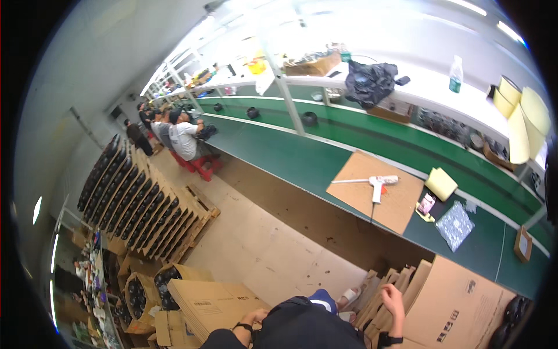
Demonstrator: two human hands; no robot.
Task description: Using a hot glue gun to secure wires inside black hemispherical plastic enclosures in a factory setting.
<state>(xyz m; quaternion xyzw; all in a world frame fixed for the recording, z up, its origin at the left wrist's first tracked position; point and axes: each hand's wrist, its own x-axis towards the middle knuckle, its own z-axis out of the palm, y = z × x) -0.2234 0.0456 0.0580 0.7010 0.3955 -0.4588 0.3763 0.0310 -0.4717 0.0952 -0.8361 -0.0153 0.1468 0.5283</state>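
Note:
My right hand, with a black band at the wrist, is raised beside upright cardboard pieces. Its fingers are loosely bent and apart, and nothing shows in them. Low at the left, my left hand is beside or against a large flat cardboard box; its fingers are mostly hidden, so any grip is unclear. On the green bench ahead, a white glue gun lies on a brown cardboard sheet. Right of it are a yellow pad, a small pink item and a silvery plastic bag.
A large cardboard box stands at the bench's near edge. Stacked layers of black round parts rest on a wooden pallet at left. Several people sit along the bench, one in a white shirt. A shelf holds a black bag and a bottle.

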